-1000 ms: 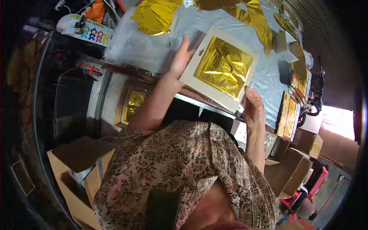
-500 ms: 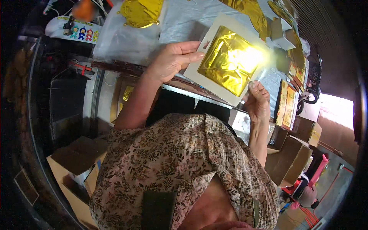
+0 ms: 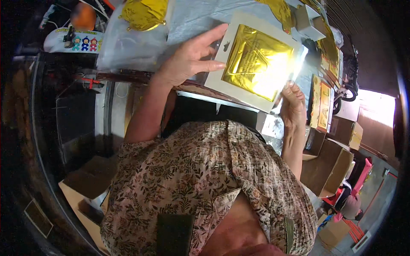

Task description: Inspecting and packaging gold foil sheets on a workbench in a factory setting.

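Note:
Both my hands hold a packet made of a folded gold foil sheet point(image 3: 252, 64) on a white card point(image 3: 261, 102) with a hang hole, seemingly in clear plastic. It is tilted above the table's near edge. My left hand point(image 3: 188, 59) has its thumb over the card's left edge and its index finger stretched along the upper left; the other fingers are partly hidden. At the lower right corner, my right hand point(image 3: 294, 104) pinches the packet between thumb and fingers. Bright glare washes out the foil's right part.
Flat gold foil pieces point(image 3: 145, 13) lie on the pale table cover point(image 3: 196, 19), with clear plastic bags point(image 3: 128, 49) at the left. A small white box point(image 3: 309, 23) stands at the far right. Cardboard boxes point(image 3: 326, 166) sit at the lower right and a carton point(image 3: 81, 205) at the lower left.
The packet has turned slightly and its glare has shifted right. My left index finger has stretched up and away from the thumb. My right hand has moved a little right and down.

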Available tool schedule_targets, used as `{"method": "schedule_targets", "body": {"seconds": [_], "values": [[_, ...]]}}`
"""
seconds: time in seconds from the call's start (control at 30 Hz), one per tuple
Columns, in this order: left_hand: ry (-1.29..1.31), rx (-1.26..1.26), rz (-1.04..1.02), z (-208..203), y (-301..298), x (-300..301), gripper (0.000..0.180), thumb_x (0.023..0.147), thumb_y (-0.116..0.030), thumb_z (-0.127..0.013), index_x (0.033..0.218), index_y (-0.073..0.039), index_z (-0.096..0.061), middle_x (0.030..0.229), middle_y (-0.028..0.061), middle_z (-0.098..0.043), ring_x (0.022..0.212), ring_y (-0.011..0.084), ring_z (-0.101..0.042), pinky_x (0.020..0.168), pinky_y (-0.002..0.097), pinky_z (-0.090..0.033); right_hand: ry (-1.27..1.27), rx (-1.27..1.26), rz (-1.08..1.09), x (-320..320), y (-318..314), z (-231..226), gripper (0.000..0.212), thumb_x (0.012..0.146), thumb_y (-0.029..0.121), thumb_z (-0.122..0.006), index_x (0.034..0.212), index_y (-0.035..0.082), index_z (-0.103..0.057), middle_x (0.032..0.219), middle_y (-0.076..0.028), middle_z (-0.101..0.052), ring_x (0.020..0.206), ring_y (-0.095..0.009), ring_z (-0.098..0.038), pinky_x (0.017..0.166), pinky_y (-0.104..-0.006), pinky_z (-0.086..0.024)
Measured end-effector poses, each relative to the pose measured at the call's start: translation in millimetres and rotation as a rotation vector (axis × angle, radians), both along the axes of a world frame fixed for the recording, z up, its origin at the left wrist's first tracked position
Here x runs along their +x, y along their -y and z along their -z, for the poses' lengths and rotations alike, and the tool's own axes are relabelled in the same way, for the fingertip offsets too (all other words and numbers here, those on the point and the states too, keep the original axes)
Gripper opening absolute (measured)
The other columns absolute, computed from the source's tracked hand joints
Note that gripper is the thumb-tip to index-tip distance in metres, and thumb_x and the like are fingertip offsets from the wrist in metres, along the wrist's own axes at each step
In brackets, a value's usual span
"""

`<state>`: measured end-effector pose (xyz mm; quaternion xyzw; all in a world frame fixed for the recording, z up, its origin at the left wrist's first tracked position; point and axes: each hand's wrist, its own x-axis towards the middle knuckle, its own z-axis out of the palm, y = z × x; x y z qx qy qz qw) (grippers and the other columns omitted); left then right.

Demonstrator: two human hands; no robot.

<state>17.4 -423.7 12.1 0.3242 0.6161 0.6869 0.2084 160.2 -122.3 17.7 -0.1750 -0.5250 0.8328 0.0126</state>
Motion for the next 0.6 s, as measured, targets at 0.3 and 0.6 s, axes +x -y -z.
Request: {"method": "schedule_targets", "body": {"seconds": [0.3, 0.6], "values": [[0.399, 0.028, -0.049, -1, -5, 9, 0.071, 0.099, -0.009, -0.066, 0.159, 0.000, -0.031, 0.122, 0.0110, -0.069, 0.107, 0.0111, -0.063, 0.093, 0.0254, -0.050, 0.033, 0.050, 0.005, 0, 1, -16, 0.019, 0.098, 0.013, -0.069, 0.110, -0.002, -0.071, 0.101, -0.007, -0.075, 0.085, -0.013, -0.068, 0.076, -0.0278, -0.057], [0.482, 0.051, -0.114, 12, -12, 17, 0.058, 0.102, -0.009, -0.061, 0.155, 0.002, -0.039, 0.118, 0.0067, -0.069, 0.100, 0.0090, -0.066, 0.081, 0.0234, -0.055, 0.015, -0.025, -0.122, 8, -17, 4, 0.019, 0.097, 0.011, -0.068, 0.110, -0.003, -0.072, 0.105, -0.012, -0.076, 0.094, -0.017, -0.071, 0.088, -0.0326, -0.057]]}}
